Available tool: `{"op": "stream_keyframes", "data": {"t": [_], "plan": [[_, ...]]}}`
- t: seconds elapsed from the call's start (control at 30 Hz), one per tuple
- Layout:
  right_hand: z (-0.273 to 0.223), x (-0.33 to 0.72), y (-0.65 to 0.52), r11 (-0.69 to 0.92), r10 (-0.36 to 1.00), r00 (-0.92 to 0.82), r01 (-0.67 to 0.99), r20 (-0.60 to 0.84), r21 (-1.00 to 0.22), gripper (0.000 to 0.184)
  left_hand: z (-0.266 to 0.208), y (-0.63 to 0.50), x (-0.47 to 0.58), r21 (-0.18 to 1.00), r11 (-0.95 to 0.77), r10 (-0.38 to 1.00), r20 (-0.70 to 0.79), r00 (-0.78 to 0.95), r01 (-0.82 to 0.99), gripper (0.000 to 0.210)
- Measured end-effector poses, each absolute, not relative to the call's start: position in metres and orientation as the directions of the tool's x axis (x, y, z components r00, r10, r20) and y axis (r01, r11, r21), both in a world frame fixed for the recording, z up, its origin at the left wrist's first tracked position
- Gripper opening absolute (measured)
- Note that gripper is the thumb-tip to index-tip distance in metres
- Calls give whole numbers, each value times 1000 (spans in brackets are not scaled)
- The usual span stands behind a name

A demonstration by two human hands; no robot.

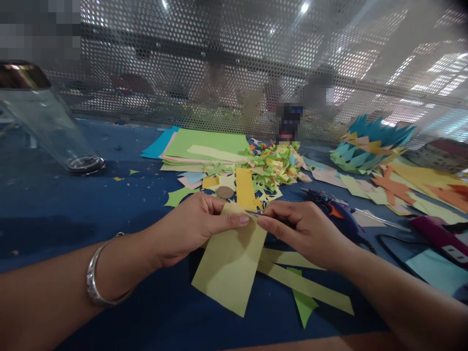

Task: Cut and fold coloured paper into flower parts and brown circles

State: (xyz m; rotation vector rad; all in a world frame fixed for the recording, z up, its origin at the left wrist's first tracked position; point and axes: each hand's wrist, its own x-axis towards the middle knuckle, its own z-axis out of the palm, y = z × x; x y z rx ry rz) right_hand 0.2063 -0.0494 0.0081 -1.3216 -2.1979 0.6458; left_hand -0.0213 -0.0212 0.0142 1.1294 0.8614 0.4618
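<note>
Through the head camera I have a blue table (pixel 120 214) stretching up to a perforated screen (pixel 175 73). Over its near middle slants a pale yellow sheet (pixel 230 268), its upper end pinched between thumb and curled fingers of my left hand (pixel 197 226). My right hand (pixel 300 226), closed, grips a thin metal tool (pixel 253 213), mostly hidden, its tip at the sheet's upper edge. Beyond sit stacked papers (pixel 208 141), then a scrap heap (pixel 276 165).

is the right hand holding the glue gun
No, the glue gun lies on the table; the right hand holds a thin metal tool.
</note>
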Motion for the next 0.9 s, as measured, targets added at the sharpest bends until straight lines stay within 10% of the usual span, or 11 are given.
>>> {"op": "stream_keyframes", "data": {"t": [0.9], "plan": [[9, 205, -49, 429, 889, -432, 667, 153, -609, 41, 11, -23, -22, 946, 257, 720, -323, 614, 197, 26]]}}
